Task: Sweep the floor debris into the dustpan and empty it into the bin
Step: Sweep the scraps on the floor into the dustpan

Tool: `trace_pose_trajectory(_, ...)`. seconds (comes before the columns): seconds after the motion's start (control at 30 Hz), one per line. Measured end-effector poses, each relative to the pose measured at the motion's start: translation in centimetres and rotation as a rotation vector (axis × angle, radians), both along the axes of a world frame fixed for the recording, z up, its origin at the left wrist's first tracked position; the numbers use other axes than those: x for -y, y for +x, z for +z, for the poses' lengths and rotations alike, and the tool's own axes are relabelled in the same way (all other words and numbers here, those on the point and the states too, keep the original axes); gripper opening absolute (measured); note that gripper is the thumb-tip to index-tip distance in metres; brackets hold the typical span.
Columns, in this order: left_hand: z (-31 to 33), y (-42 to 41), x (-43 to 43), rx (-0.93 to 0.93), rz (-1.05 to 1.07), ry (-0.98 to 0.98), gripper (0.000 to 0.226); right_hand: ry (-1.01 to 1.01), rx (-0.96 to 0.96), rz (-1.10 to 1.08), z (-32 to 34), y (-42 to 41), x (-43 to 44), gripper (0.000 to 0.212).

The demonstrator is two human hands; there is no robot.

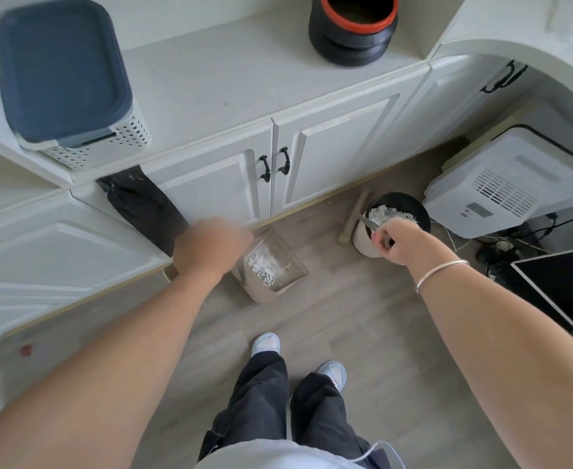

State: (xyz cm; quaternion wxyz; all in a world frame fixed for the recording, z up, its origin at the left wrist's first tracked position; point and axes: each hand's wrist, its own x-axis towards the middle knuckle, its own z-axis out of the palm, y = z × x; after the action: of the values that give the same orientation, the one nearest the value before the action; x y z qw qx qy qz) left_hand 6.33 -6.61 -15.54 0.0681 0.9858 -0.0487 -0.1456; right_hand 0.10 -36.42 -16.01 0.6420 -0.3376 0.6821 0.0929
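Observation:
A beige dustpan (278, 282) holds a heap of white paper scraps (266, 265). It sits low over the wood floor in front of the white cabinet doors. My left hand (210, 250) is blurred and curls over the pan's upper left edge, hiding the handle. To the right stands a round bin (417, 206) with a black liner and white scraps inside. My right hand (398, 240) grips a thin grey broom handle (366, 221) right in front of the bin. The beige broom head (351, 216) lies on the floor by the bin's left side.
White cabinets (329, 157) run along the far side, with a black bag (143, 204) hanging in a gap at left. A white appliance (512, 184), cables (502, 248) and a black screen (562, 289) crowd the right. My feet (266, 343) stand on open floor below the dustpan.

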Motion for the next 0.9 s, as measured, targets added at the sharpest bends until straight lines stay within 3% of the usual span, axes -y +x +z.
trace_pose_trajectory(0.17,0.2,0.1,0.1,0.010,-0.003,0.023,0.056,0.093,0.115,-0.188,0.5,0.7,1.3,0.041)
trace_pose_trajectory(0.33,0.2,0.4,0.3,0.015,-0.005,0.035,0.058,0.057,0.044,0.070,0.1,0.1,3.2,0.049)
trace_pose_trajectory(0.6,0.4,1.1,0.4,-0.003,-0.001,0.036,0.060,0.221,0.044,0.190,0.9,0.1,3.7,0.021)
trace_pose_trajectory(0.77,0.7,0.6,0.6,0.007,-0.007,0.052,0.060,0.257,0.108,0.085,2.0,0.0,3.6,0.008)
trace_pose_trajectory(0.9,0.9,0.5,0.6,-0.008,-0.004,0.048,0.057,0.359,0.244,0.013,3.4,-1.6,4.1,0.009)
